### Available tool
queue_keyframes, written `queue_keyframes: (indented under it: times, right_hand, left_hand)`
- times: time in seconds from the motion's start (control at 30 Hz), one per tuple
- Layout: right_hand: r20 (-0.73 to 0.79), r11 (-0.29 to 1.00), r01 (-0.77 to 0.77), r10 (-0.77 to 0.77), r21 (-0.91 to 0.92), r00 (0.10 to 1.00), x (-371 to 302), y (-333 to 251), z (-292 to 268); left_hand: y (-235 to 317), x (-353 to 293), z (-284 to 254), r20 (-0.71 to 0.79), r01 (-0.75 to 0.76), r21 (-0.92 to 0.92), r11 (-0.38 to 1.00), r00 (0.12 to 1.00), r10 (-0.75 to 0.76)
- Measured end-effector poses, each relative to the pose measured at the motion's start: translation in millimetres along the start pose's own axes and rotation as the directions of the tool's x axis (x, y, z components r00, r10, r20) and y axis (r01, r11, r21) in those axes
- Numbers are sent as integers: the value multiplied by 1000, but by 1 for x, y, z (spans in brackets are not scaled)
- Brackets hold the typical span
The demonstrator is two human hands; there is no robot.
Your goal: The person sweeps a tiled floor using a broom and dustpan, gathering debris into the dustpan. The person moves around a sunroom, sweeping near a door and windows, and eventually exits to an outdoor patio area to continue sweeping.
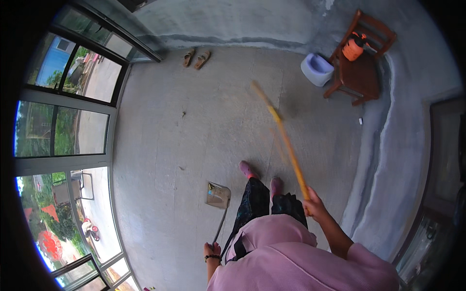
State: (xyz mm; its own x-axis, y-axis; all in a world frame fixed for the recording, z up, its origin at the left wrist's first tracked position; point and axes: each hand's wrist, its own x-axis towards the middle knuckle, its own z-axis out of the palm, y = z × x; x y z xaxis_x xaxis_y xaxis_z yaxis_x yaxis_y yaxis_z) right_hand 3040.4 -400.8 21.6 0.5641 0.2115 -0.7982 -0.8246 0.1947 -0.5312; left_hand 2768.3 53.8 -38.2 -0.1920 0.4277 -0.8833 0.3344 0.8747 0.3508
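My right hand (316, 205) is wrapped round the yellow handle of a broom (290, 149). The broom slants up and away to the left over the floor, and its narrow brownish far end is blurred. Lower down on the left, my left hand (212, 250), with a dark bracelet at the wrist, grips the thin grey handle of a dustpan (217, 198). The pan is beige and lies at or just above the floor, left of my feet. Some small light and dark bits show inside it; I cannot make out what they are.
Sandals (196, 59) lie by the far wall. At the far right a wooden chair (358, 77) holds an orange spray bottle (354, 47), with a pale child's potty (317, 69) beside it. Small scraps (183, 114) dot the grey floor. Glass doors (65, 128) line the left.
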Motion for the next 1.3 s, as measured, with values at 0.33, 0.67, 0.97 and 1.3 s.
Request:
queue_keyframes:
  times: [0.33,0.67,0.97,1.3]
  right_hand:
    - [-467,838,76,224,541,855,148,-57,-99]
    - [-234,970,-73,128,232,964,342,-152,113]
    - [121,918,-233,284,-320,951,348,-58,378]
    - [499,879,-451,464,-157,732,295,-158,388]
  left_hand:
    - [57,53,62,-27,65,-18,998,997,-65]
    - [101,35,23,-106,32,-200,979,993,-54]
    - [101,3,34,-134,76,-276,958,984,-117]
    - [108,47,60,-93,180,-357,917,970,-226]
